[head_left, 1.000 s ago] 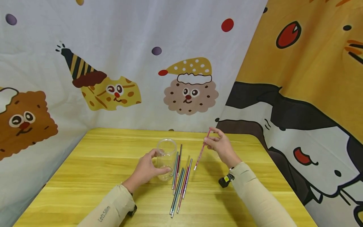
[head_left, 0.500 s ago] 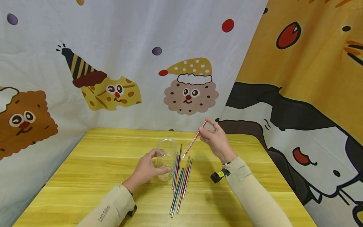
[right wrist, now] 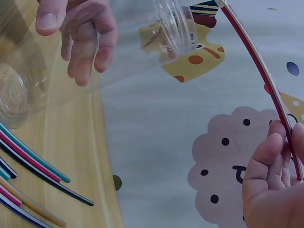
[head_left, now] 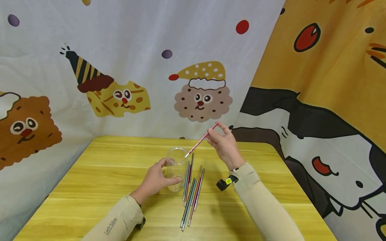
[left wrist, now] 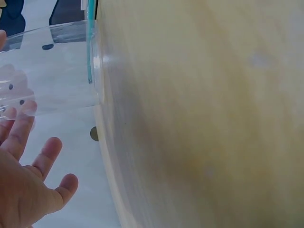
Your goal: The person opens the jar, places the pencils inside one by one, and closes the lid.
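Note:
A clear plastic jar point(head_left: 172, 171) stands upright on the table with its mouth uncovered. My left hand point(head_left: 156, 178) grips its side, thumb at the front and fingers behind. My right hand point(head_left: 224, 147) pinches a slim pink-red pencil point(head_left: 199, 145) near its upper end. The pencil slants down to the left, its pale tip right at the jar's rim. In the right wrist view, the jar's threaded neck point(right wrist: 175, 28) shows just left of the pencil's tip. Several pencils point(head_left: 193, 195) in teal, red, dark and gold lie loosely bunched just right of the jar.
The yellow wood-grain table point(head_left: 105, 187) has its back edge close to a white cartoon-printed curtain point(head_left: 135, 33). An orange, black and white printed curtain point(head_left: 337, 80) hangs along the right side.
My right hand has moved left and upward with the pencil, bringing its lower tip from right of the loose pencils to the jar's rim. My left hand and the jar have stayed put.

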Available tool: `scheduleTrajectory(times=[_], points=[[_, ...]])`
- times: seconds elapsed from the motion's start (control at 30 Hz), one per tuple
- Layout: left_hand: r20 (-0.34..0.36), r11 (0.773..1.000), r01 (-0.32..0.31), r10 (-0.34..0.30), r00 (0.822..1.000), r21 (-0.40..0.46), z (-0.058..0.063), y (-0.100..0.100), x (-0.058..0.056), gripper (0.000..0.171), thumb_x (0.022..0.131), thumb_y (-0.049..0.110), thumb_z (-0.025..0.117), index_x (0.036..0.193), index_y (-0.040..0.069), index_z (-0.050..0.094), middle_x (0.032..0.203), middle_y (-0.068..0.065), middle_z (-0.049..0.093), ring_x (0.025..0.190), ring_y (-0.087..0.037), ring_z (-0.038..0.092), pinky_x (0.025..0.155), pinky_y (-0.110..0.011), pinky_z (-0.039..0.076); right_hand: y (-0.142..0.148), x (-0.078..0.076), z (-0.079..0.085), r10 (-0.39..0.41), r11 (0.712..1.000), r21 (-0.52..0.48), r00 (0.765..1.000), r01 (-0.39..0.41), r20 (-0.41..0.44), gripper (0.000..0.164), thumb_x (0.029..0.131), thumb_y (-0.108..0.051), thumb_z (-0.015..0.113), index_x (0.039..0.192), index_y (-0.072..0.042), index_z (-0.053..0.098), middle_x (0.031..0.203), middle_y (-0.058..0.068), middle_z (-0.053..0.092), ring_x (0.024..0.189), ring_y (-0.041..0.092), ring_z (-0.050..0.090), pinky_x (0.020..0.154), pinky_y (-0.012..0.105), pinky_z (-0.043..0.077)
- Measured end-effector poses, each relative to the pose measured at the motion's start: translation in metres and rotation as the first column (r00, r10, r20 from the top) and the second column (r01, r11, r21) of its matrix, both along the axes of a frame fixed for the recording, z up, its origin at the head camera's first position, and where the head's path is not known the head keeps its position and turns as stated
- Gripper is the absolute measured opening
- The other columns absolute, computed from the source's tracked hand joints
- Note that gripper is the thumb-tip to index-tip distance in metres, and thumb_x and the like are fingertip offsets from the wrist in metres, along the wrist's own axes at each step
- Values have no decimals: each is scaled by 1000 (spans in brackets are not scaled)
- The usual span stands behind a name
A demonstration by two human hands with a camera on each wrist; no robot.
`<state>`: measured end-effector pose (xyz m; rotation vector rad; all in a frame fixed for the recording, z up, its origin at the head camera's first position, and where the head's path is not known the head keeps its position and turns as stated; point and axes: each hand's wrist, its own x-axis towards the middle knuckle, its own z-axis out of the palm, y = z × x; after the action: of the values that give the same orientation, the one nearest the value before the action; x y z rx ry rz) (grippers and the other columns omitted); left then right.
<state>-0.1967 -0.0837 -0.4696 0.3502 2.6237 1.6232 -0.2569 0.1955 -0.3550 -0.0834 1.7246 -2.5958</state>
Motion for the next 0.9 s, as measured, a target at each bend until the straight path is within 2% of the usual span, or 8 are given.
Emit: scheduleTrajectory(times=[0.13, 0.47, 0.67, 0.9], points=[[-4, 1000, -1, 1, 1000, -1, -1, 0, -1, 67, 77, 40, 98, 132, 25, 64, 139, -5, 66, 138, -34, 58, 115, -61, 48, -7, -1, -3, -13, 1000, 4, 1000, 13, -13, 63, 102, -9, 73, 155, -21, 41, 95, -1, 80, 82, 10, 77, 76, 24, 62], [-20, 1000, 13, -12, 1000, 15, -4, -2, -2, 66, 76, 41, 99, 130, 23, 64, 139, -7, 67, 139, -36, 58, 117, -64, 44, -18, 0, -5, -66, 996, 54, 998, 66, -5, 54, 100, -11, 76, 147, -23, 52, 92, 0, 80, 80, 11, 78, 78, 26, 64], [-14, 1000, 7, -7, 1000, 12, -3, -1, -1, 66, 76, 41, 99, 130, 24, 64, 139, -7, 68, 139, -33, 58, 119, -64, 43, -20, 2, -6, -62, 996, 67, 998, 62, -10, 50, 100, -12, 76, 145, -22, 54, 91, 0, 80, 79, 11, 78, 77, 25, 64], [-23, 1000, -1, 1, 1000, 5, -2, 0, -1, 66, 76, 40, 99, 130, 25, 65, 136, 1, 68, 136, -26, 59, 119, -62, 43, -23, 3, -9, -46, 995, 87, 998, 49, -38, 42, 102, -13, 73, 141, -21, 59, 95, 1, 79, 81, 12, 78, 77, 25, 63]])
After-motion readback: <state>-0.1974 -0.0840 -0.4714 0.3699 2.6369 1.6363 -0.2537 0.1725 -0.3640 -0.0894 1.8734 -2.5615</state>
